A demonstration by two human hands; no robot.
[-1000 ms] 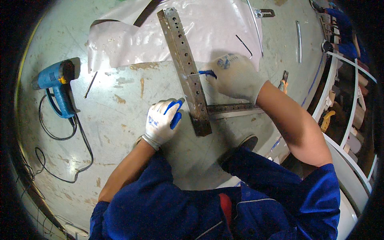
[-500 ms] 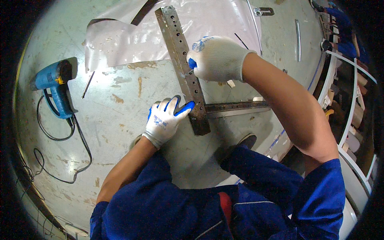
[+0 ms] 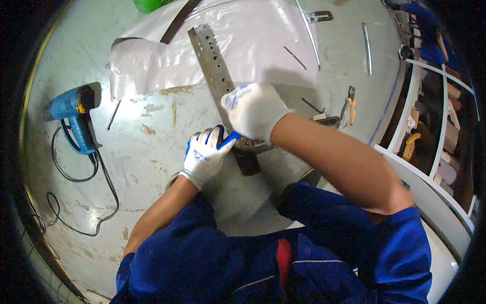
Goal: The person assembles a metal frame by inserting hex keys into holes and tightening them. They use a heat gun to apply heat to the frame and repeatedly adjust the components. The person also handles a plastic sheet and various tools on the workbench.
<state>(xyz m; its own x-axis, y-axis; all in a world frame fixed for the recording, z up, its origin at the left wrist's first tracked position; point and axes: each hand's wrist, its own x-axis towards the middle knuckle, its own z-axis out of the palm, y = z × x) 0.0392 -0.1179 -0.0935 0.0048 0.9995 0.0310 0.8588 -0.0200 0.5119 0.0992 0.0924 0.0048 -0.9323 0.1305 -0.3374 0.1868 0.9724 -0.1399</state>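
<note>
A long brown-grey metal bar point(image 3: 211, 63) with a row of holes runs from the upper middle down between my hands, its lower end towards me. My left hand point(image 3: 203, 157), in a white glove with blue palm, grips the bar's left edge near that end, thumb on the top face. My right hand point(image 3: 255, 111), gloved alike, is closed in a fist over the bar's lower half and slightly smeared. What it holds, if anything, is hidden. A second bar point(image 3: 259, 148) meets the first from the right, mostly covered by my right forearm.
A blue heat gun point(image 3: 73, 114) with a black cable lies at left. Pale sheeting point(image 3: 147, 66) spreads under the bar's far end. Pliers with orange handles point(image 3: 348, 109), a hex key point(image 3: 313, 105) and a metal strip point(image 3: 367, 48) lie right. A white-framed rack point(image 3: 439, 121) stands far right.
My right fist has moved down along the bar, towards my left hand. The left hand keeps its place on the bar. The pliers now show beyond my right forearm.
</note>
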